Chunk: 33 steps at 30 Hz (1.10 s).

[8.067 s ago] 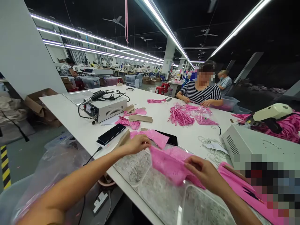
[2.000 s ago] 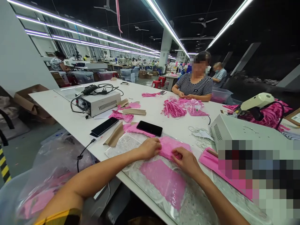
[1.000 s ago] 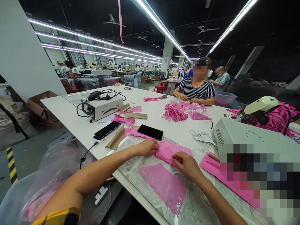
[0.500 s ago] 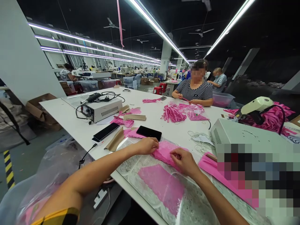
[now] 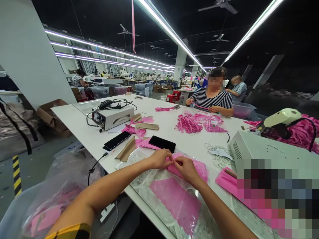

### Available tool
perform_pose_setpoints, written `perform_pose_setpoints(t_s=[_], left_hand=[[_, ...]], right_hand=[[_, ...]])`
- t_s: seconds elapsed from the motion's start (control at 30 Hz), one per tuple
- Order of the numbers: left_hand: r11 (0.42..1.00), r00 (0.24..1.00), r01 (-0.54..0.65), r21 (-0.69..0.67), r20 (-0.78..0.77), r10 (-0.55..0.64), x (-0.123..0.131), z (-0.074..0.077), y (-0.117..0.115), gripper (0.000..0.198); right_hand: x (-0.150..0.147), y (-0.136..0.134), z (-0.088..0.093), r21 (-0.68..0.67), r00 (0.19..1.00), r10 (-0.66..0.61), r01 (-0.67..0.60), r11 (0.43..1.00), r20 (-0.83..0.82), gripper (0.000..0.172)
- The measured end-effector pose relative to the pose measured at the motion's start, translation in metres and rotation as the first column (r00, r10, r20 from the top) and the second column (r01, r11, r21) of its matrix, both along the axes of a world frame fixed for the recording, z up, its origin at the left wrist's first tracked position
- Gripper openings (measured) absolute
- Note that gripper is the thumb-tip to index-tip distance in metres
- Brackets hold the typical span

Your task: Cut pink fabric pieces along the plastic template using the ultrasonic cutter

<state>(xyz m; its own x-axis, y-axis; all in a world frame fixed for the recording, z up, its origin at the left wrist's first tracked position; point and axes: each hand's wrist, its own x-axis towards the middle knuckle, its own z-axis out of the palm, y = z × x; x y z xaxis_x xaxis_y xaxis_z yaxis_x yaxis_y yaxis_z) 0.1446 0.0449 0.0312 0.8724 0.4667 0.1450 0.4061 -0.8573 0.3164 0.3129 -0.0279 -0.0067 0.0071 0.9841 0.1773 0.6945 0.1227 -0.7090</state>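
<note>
Pink oblong cloth (image 5: 201, 168), near-right of black rectangular phone (image 5: 161, 144); long axis rightward from left hand (image 5: 160, 159), nearer right hand (image 5: 186, 168); fingers narrowed, hold unclear.

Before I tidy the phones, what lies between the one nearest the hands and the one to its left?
Some pink cloth and a brown card, seen in the head view.

I see the left arm (image 5: 119, 186) slanting up from the lower left, the right arm (image 5: 220, 204) from the lower right; left hand (image 5: 159, 159) and right hand (image 5: 186, 168) nearly meet mid-frame, fingertips (image 5: 176, 160) pinched.
</note>
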Motion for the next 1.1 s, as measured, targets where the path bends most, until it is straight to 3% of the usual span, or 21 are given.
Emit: perform_pose_setpoints(t_s=[0.17,0.37,0.6,0.73,0.83,0.93,1.1], left_hand=[[0.994,0.994,-0.104,0.026,0.017,0.104,0.004,-0.008,-0.005,0.030],[0.983,0.985,-0.167,0.079,0.053,0.163,0.017,0.000,-0.034,0.022],[0.957,0.963,-0.269,0.112,0.054,0.264,0.077,0.003,-0.085,0.055],[0.945,0.957,-0.291,0.150,0.060,0.285,0.111,0.000,-0.094,0.041],[0.958,0.978,-0.208,0.195,0.037,0.205,0.125,-0.002,-0.095,0.022],[0.968,0.998,-0.054,0.246,-0.004,0.057,0.129,-0.004,-0.101,0.015],[0.915,0.954,0.298,0.271,-0.111,-0.278,0.113,-0.012,-0.127,0.011]], right_hand=[[0.008,-0.004,0.006,0.049,0.989,-0.065,0.072,0.996,-0.133,0.029],[0.031,-0.014,0.029,0.111,0.922,-0.199,0.248,0.962,-0.334,0.028],[0.046,-0.043,0.055,0.205,0.791,-0.351,0.503,0.840,-0.501,0.043],[0.062,-0.066,0.063,0.220,0.730,-0.441,0.614,0.758,-0.522,0.043],[0.082,-0.093,0.063,0.206,0.672,-0.545,0.705,0.679,-0.502,0.040],[0.101,-0.135,0.053,0.167,0.612,-0.664,0.776,0.608,-0.430,0.031],[0.108,-0.217,0.020,0.064,0.581,-0.794,0.812,0.580,-0.180,0.017]])
